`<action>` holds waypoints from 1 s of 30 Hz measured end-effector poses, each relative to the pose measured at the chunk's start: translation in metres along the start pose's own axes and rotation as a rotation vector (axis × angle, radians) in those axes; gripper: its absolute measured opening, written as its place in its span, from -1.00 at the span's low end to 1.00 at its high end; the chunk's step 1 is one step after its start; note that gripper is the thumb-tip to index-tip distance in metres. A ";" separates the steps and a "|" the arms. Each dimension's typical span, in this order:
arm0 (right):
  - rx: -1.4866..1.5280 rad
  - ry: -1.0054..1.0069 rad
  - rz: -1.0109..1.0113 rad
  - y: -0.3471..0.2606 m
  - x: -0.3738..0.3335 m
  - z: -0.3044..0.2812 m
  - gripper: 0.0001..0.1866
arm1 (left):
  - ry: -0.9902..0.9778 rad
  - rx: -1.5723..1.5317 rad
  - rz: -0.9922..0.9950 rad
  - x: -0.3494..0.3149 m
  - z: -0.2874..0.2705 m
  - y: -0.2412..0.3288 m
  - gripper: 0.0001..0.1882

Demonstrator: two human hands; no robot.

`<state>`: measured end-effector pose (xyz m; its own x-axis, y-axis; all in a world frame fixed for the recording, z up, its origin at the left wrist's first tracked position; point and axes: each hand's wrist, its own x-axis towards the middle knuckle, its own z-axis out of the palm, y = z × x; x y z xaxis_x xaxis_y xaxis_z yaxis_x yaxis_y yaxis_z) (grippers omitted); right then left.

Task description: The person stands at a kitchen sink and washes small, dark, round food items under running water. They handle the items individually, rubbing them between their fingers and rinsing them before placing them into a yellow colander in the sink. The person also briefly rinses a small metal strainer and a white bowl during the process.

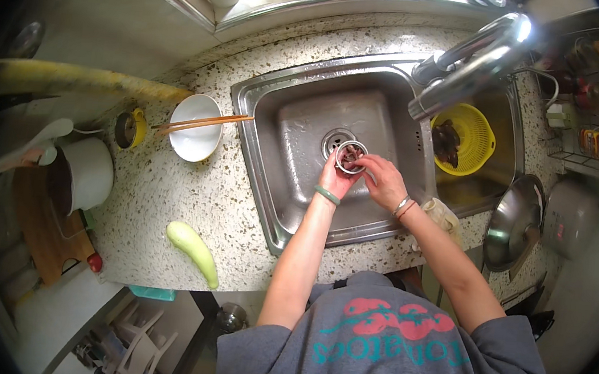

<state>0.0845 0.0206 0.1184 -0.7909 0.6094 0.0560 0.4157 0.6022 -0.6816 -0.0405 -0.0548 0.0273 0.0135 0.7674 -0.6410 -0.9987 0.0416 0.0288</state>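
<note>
My left hand point(339, 180), with a green bangle at its wrist, is closed around a small round metal-rimmed cup point(342, 145) above the sink basin. Dark brown, wet-looking pieces point(351, 157) lie inside the cup. At the cup's right rim, my right hand point(386, 184) has its fingers bent together against the pieces; whether a piece is between the fingertips is hidden. Just beyond the cup is the drain point(335, 138) of the steel sink point(307, 115).
A yellow colander point(476, 136) with dark pieces stands in the right basin, below the chrome faucet point(465, 66). Left on the speckled counter are a white bowl point(195, 136) with chopsticks point(204, 124) across it, a yellow mug point(130, 129) and a pale green gourd point(192, 249). A pan lid point(510, 227) leans at right.
</note>
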 end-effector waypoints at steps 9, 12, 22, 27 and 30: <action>0.282 0.049 0.169 -0.015 -0.018 -0.001 -0.29 | -0.153 0.047 0.125 -0.049 0.049 -0.021 -0.46; 0.362 0.067 0.212 -0.023 -0.021 -0.004 -0.31 | -0.203 -0.016 0.118 -0.046 0.041 -0.021 -0.61; 0.602 0.166 0.165 -0.037 -0.030 -0.012 -0.62 | -0.270 -0.120 0.152 -0.088 0.057 -0.041 -0.59; 0.622 0.116 0.076 -0.084 -0.034 -0.009 -0.62 | -0.313 -0.151 0.263 -0.130 0.047 -0.031 -0.58; 0.771 0.110 0.034 -0.125 -0.035 0.013 -0.62 | -0.263 -0.150 0.361 -0.173 0.035 -0.012 -0.58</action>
<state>0.0544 -0.0828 0.1920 -0.7172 0.6933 0.0704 -0.0221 0.0782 -0.9967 -0.0293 -0.1659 0.1643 -0.3434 0.8525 -0.3942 -0.9376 -0.3359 0.0903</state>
